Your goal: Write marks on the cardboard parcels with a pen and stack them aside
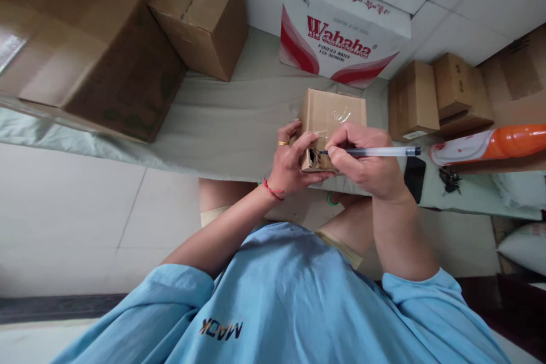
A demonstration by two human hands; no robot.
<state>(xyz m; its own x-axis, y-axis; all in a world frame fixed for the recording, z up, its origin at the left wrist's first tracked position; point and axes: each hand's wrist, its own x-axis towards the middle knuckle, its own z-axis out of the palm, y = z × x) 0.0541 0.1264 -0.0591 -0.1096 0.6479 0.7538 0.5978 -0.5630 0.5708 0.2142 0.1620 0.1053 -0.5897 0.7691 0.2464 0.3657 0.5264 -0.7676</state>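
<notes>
A small cardboard box (318,111) stands in front of me at the edge of the cloth-covered surface, with a ragged dark hole at its near left corner and a strip of clear tape on top. My left hand (293,158), wearing a gold ring, grips the box around that corner. In my right hand (367,159) is a pen (384,152), pinched between thumb and fingers. Its tip points left and meets the box beside the torn hole; whether it touches the cardboard or goes into the hole I cannot tell.
Large cardboard boxes (98,51) stand at the left. A white Wahaba carton (341,34) leans at the back. Small boxes (413,99), an orange bottle (490,145), a black phone (414,179) and keys (449,180) lie to the right. The surface's front edge is close to my knees.
</notes>
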